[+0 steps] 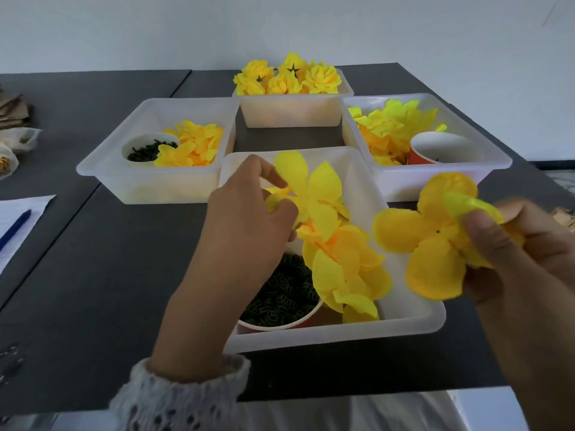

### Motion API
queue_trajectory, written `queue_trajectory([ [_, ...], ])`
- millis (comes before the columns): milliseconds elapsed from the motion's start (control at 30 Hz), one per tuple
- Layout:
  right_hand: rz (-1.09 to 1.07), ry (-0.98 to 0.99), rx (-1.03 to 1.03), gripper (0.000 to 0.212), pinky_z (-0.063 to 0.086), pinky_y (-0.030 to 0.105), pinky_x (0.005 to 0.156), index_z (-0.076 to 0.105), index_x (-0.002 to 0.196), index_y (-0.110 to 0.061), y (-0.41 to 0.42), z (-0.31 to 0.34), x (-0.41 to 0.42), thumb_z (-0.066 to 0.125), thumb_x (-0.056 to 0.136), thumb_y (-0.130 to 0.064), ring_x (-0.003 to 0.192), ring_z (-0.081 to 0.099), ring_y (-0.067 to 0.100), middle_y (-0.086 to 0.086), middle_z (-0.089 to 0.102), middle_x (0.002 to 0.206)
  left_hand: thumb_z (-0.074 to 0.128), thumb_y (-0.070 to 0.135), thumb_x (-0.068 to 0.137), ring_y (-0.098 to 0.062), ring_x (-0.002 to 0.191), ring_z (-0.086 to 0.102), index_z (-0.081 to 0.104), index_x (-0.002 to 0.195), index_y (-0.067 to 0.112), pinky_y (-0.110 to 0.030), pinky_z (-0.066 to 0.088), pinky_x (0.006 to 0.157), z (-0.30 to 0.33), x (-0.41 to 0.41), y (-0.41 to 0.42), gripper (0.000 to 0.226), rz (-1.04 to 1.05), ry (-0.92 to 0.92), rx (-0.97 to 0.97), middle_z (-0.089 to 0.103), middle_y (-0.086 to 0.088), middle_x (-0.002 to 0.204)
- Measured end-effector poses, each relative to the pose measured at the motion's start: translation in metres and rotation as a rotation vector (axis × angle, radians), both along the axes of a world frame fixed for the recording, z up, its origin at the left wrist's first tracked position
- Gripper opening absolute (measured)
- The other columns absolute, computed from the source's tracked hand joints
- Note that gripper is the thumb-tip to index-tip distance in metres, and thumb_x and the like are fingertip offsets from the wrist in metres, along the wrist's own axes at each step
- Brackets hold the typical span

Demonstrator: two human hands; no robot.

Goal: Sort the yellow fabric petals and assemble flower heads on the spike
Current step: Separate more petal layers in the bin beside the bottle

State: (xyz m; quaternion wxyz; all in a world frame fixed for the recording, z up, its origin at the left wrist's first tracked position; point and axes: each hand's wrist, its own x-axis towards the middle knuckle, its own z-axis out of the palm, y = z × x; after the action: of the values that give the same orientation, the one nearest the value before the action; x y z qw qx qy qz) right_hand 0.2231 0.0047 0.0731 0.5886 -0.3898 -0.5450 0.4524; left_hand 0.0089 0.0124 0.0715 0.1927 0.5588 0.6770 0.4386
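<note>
Dark counter (93, 275) carries four white trays; near tray (404, 321) holds a cup (280, 309) of green rings and a loose heap of petals (345, 269). Far tray (292, 112) has finished flower heads (287, 76). Left hand (249, 225) pinches a four-lobed petal (311, 194) over the near tray, fingers curled on its left lobe. Right hand (513, 253) pinches a larger petal (429, 241), thumb on its right side, off the tray's right edge (centre hole faces camera). Petals are apart, side by side. No spike visible; which hand is nearer it I cannot tell.
</note>
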Motion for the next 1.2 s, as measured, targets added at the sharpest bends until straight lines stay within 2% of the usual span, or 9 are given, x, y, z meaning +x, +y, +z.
queue_trajectory([
  [200, -0.009, -0.032, -0.112, 0.035, 0.059, 0.034, 0.06, 0.065, 0.08, -0.009, -0.005, -0.008, -0.004, 0.061, 0.073, -0.043, 0.076, 0.066, 0.034, 0.018, 0.067, 0.084, 0.048, 0.017, 0.098, -0.02, 0.081, 0.055, 0.038, 0.129, 0.03, -0.031, 0.04, 0.061, -0.012, -0.007, 0.023, 0.035, 0.171, 0.293, -0.205, 0.057, -0.009, 0.1],
  [333, 0.052, 0.017, -0.149, 0.032, 0.055, 0.026, 0.06, 0.069, 0.081, -0.012, -0.005, -0.012, -0.015, 0.06, 0.074, -0.041, 0.072, 0.067, 0.022, 0.011, 0.068, 0.079, 0.043, 0.041, 0.098, -0.021, 0.113, 0.048, 0.04, 0.135, 0.031, -0.036, 0.041, 0.087, -0.015, -0.003, 0.005, 0.039, 0.128, 0.446, -0.046, 0.052, -0.001, 0.125],
  [467, 0.079, -0.049, -0.153, 0.029, 0.056, 0.03, 0.061, 0.069, 0.07, -0.021, -0.006, -0.013, -0.024, 0.055, 0.072, -0.047, 0.068, 0.063, 0.016, 0.002, 0.064, 0.072, 0.045, 0.053, 0.094, -0.001, 0.115, 0.054, 0.061, 0.116, 0.04, -0.02, 0.047, 0.09, 0.002, 0.009, -0.014, 0.03, -0.242, 0.036, 0.168, 0.059, 0.02, 0.119],
  [567, 0.083, -0.096, -0.147, 0.03, 0.055, 0.034, 0.061, 0.069, 0.066, -0.027, -0.008, -0.012, -0.031, 0.053, 0.072, -0.051, 0.068, 0.059, 0.021, 0.004, 0.061, 0.069, 0.053, 0.062, 0.083, -0.002, 0.122, 0.049, 0.065, 0.109, 0.045, -0.026, 0.046, 0.094, 0.008, 0.02, -0.022, 0.034, -0.433, 0.012, 0.077, 0.054, 0.024, 0.12],
  [700, 0.132, -0.102, -0.116, 0.037, 0.051, 0.035, 0.061, 0.066, 0.068, -0.02, -0.011, -0.014, -0.04, 0.055, 0.086, -0.051, 0.069, 0.054, 0.031, 0.01, 0.058, 0.07, 0.064, 0.053, 0.072, -0.005, 0.122, 0.048, 0.065, 0.092, 0.039, -0.035, 0.045, 0.093, 0.007, 0.025, -0.024, 0.024, -0.409, -0.002, 0.083, 0.053, 0.022, 0.118],
  [833, 0.156, 0.006, -0.234, 0.037, 0.056, 0.027, 0.055, 0.072, 0.066, -0.027, -0.01, -0.016, -0.037, 0.045, 0.076, -0.05, 0.064, 0.065, 0.011, 0.001, 0.067, 0.068, 0.07, 0.046, 0.072, -0.008, 0.116, 0.051, 0.06, 0.073, 0.037, -0.026, 0.043, 0.088, 0.006, 0.024, -0.025, 0.013, -0.377, -0.014, 0.185, 0.053, 0.021, 0.109],
  [1000, 0.395, 0.112, -0.41, 0.029, 0.05, 0.04, 0.062, 0.073, 0.082, -0.008, -0.005, -0.014, -0.026, 0.074, 0.067, -0.033, 0.075, 0.056, 0.031, 0.026, 0.061, 0.086, 0.065, 0.03, 0.081, -0.024, 0.113, 0.057, 0.056, 0.078, 0.028, -0.028, 0.047, 0.09, -0.001, 0.017, -0.029, 0.01, -0.441, -0.204, 0.37, 0.06, 0.012, 0.1],
  [1133, 0.487, 0.141, -0.508, 0.014, 0.049, 0.028, 0.053, 0.073, 0.077, -0.011, -0.003, -0.011, -0.019, 0.082, 0.067, -0.013, 0.065, 0.056, 0.024, 0.012, 0.062, 0.077, 0.062, 0.025, 0.089, -0.023, 0.103, 0.066, 0.052, 0.082, 0.025, -0.04, 0.049, 0.093, -0.004, 0.016, -0.031, 0.012, -0.566, -0.409, 0.485, 0.069, 0.005, 0.086],
  [1200, 0.383, 0.056, -0.503, 0.01, 0.048, 0.025, 0.049, 0.071, 0.07, -0.018, -0.001, -0.01, -0.011, 0.071, 0.064, -0.026, 0.058, 0.056, 0.023, 0.006, 0.061, 0.073, 0.063, 0.032, 0.09, -0.027, 0.08, 0.068, 0.051, 0.083, 0.026, -0.05, 0.053, 0.082, -0.005, 0.007, -0.029, 0.015, -0.517, -0.535, 0.536, 0.066, -0.004, 0.074],
])
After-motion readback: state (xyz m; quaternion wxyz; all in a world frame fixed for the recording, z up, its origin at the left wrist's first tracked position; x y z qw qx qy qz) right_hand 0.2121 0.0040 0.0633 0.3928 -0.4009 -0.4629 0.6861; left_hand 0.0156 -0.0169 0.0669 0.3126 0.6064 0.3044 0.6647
